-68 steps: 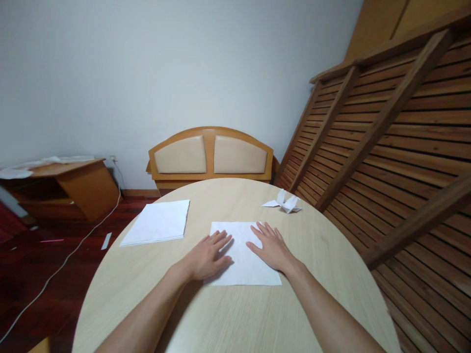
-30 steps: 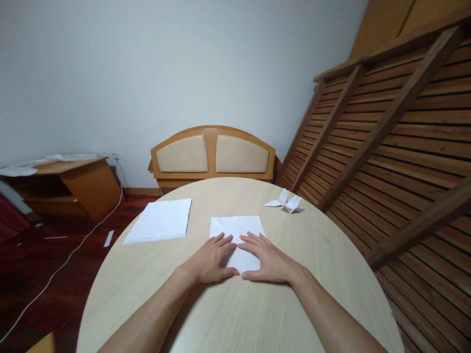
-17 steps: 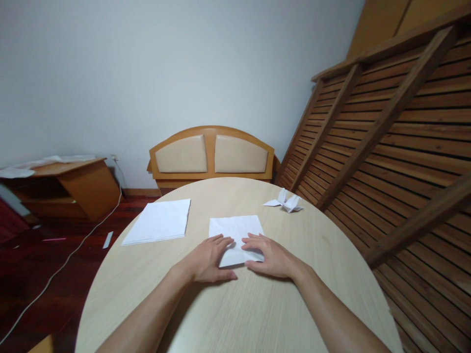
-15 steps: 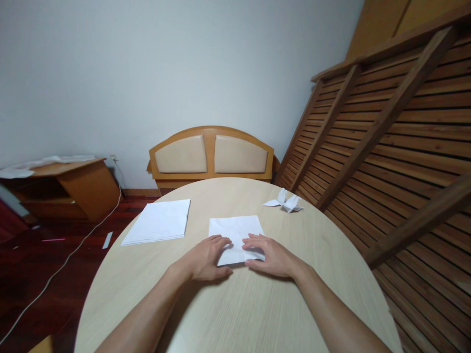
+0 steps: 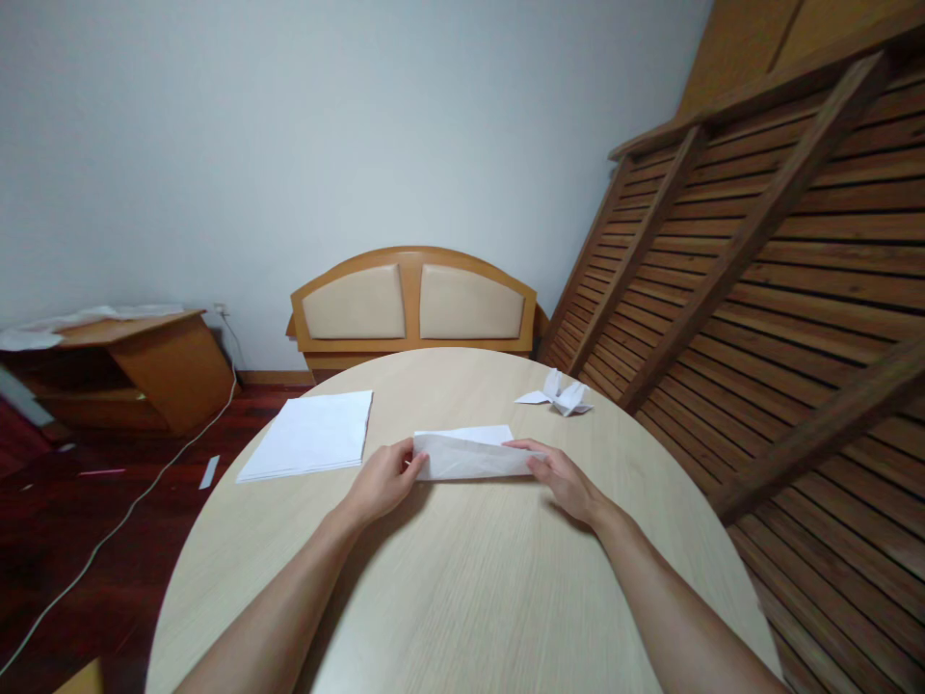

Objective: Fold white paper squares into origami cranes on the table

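A white sheet of paper (image 5: 473, 459) is bent over at the middle of the round table, its near part raised and folded toward the far edge. My left hand (image 5: 390, 474) pinches the left end of the bent part between thumb and fingers. At the right end, my right hand (image 5: 562, 480) grips the same sheet, thumb on the near side. A strip of the sheet's far part shows behind the raised flap. The fingertips behind the paper are partly hidden.
A stack of white paper (image 5: 310, 434) lies left on the round table (image 5: 448, 598). A folded paper crane (image 5: 565, 395) sits at the far right. Beyond stand a headboard (image 5: 411, 299), a wooden slatted frame (image 5: 758, 270) and a low cabinet (image 5: 173, 371).
Both hands moved apart to the sheet's sides and took hold of its near edge. That edge has been lifted and brought over toward the far side. The stack and crane have not moved.
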Motion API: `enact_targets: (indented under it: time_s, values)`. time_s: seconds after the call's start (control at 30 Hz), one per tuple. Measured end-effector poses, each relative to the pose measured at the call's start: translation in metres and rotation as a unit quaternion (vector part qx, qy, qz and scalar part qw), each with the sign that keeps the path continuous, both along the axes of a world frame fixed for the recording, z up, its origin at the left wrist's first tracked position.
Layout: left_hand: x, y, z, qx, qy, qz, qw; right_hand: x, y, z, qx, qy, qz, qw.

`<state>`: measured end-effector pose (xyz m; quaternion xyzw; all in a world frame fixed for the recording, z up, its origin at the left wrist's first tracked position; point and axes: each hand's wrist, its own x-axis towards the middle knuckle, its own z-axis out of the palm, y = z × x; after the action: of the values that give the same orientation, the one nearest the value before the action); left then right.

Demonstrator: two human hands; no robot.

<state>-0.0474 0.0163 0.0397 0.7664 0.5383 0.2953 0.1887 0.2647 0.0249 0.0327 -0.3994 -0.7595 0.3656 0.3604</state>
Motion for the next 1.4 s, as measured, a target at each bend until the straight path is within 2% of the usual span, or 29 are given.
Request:
enact_targets:
  time_s: [0.1, 0.3, 0.37, 0.4, 0.47, 0.53, 0.67, 0.7, 0.77, 0.87, 0.97, 1.07, 1.3, 1.4]
  values:
    - [0.001, 0.003, -0.005, 0.007, -0.019, 0.032, 0.999, -0.004, 0.008, -0.017, -0.039, 0.033, -0.073, 0.996]
    - [0.007, 0.003, -0.014, 0.021, -0.006, 0.087, 0.996, -0.014, 0.017, -0.033, -0.008, 0.054, -0.114, 0.992]
    - [0.012, 0.000, -0.015, 0.077, -0.013, 0.094, 0.993, -0.016, 0.017, -0.035, 0.000, 0.029, -0.125, 0.992]
    - [0.015, -0.001, -0.016, 0.135, -0.009, 0.091, 0.987, -0.016, 0.017, -0.036, 0.007, 0.009, -0.131, 0.991]
    - [0.021, -0.005, -0.017, 0.219, 0.043, 0.072, 0.972, -0.017, 0.017, -0.037, 0.028, -0.033, -0.139, 0.989]
    - [0.028, -0.008, -0.021, 0.237, 0.096, 0.035, 0.966, -0.017, 0.016, -0.036, 0.058, -0.073, -0.150, 0.984]
    - [0.037, -0.009, -0.034, 0.177, 0.146, -0.042, 0.972, -0.025, 0.011, -0.026, 0.160, -0.166, -0.204, 0.951]
    - [0.038, -0.008, -0.038, 0.154, 0.151, -0.043, 0.975, -0.030, 0.007, -0.023, 0.179, -0.187, -0.199, 0.945]
    - [0.040, -0.007, -0.042, 0.112, 0.163, -0.052, 0.979, -0.044, -0.004, -0.018, 0.192, -0.217, -0.139, 0.947]
    - [0.041, -0.008, -0.040, 0.063, 0.184, -0.078, 0.978, -0.068, -0.020, -0.015, 0.156, -0.270, -0.025, 0.950]
    - [0.043, -0.012, -0.033, 0.025, 0.215, -0.089, 0.972, -0.082, -0.026, -0.017, 0.088, -0.317, 0.009, 0.944]
    - [0.045, -0.016, -0.028, 0.004, 0.244, -0.075, 0.967, -0.078, -0.020, -0.020, 0.050, -0.362, -0.032, 0.930]
    - [0.044, -0.015, -0.027, -0.019, 0.281, -0.013, 0.959, -0.043, -0.003, -0.028, -0.002, -0.406, -0.173, 0.897]
    - [0.045, -0.016, -0.028, -0.020, 0.289, 0.011, 0.957, -0.039, -0.004, -0.025, 0.011, -0.400, -0.216, 0.891]
